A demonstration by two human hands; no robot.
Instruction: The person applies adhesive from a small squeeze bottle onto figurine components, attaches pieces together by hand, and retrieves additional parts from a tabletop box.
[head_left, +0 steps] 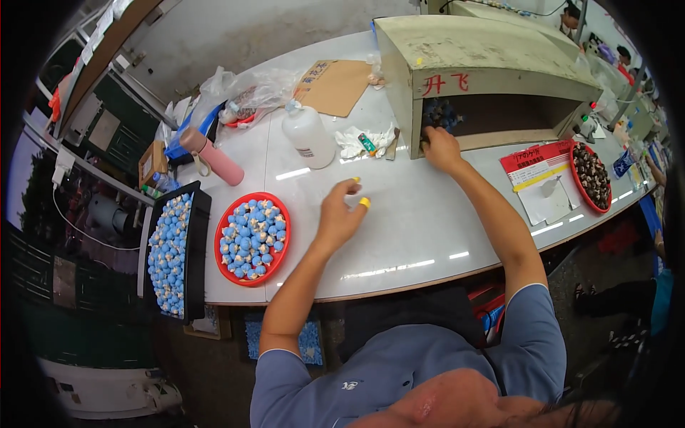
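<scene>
My left hand (341, 216) hovers over the white tabletop (385, 235), thumb and a finger apart with yellow covers on their tips. Nothing shows between them. To its left stands a red bowl (288, 239) of small blue balls with pale tips (250, 239). My right hand (442, 148) reaches into the left end of the opening of a cream box-shaped housing (492, 85). Its fingers are partly hidden beside a cluster of dark bluish pieces (440, 114) inside, so I cannot tell whether they grip any.
A black tray (194, 250) of similar blue balls flanks the bowl. Behind stand a pink flask (217, 160), a white bottle (308, 135), brown cardboard (342, 85) and crumpled tissue (349, 145). At right lie a printed sheet (531, 182) and a red bowl (575, 182) of dark brown pieces.
</scene>
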